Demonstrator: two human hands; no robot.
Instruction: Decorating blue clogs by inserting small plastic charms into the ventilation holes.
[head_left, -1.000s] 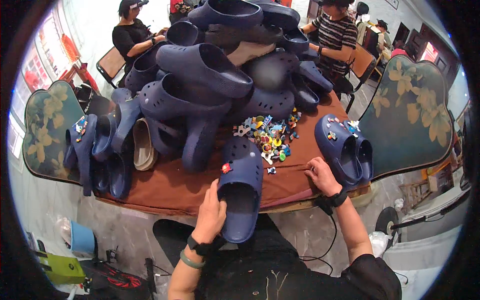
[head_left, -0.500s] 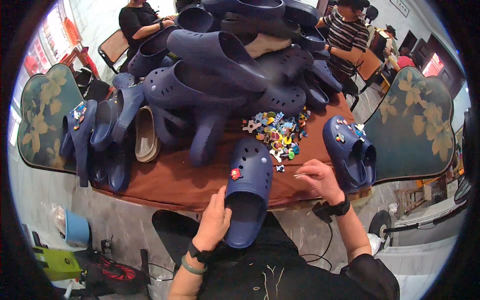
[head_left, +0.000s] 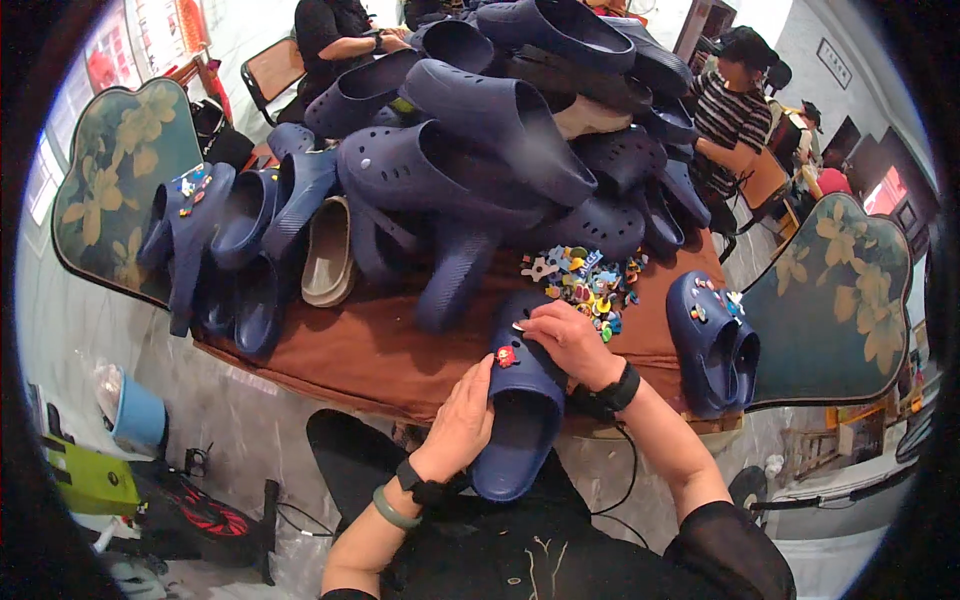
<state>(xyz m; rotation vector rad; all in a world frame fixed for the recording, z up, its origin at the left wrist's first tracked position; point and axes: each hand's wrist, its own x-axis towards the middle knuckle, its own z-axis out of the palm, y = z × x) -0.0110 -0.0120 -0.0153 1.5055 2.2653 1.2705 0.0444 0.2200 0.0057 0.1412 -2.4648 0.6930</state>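
Observation:
A navy clog (head_left: 530, 378) rests toe-away at the table's front edge, its heel end over my lap. My left hand (head_left: 458, 425) grips its left side, fingers lying along the upper and the thumb out of sight. Over the holes of the toe, my right hand (head_left: 570, 342) pinches a small whitish shoe charm (head_left: 518, 326), mostly covered by the fingers. A red charm (head_left: 506, 356) sits on the upper, close to my left fingertips. Just beyond my right hand lies a heap of colourful loose charms (head_left: 590, 278).
A tall pile of navy clogs (head_left: 450, 185) fills the table's back. Decorated clogs stand at the right (head_left: 700, 340) and left (head_left: 190, 230). A beige clog (head_left: 328, 252) leans beside the pile. Brown cloth (head_left: 380, 345) covers the table. Two people sit beyond.
My right hand has moved left from beside the charm heap onto the clog's toe, bringing the small charm. My left hand still holds the clog. The whole view has shifted and tilted.

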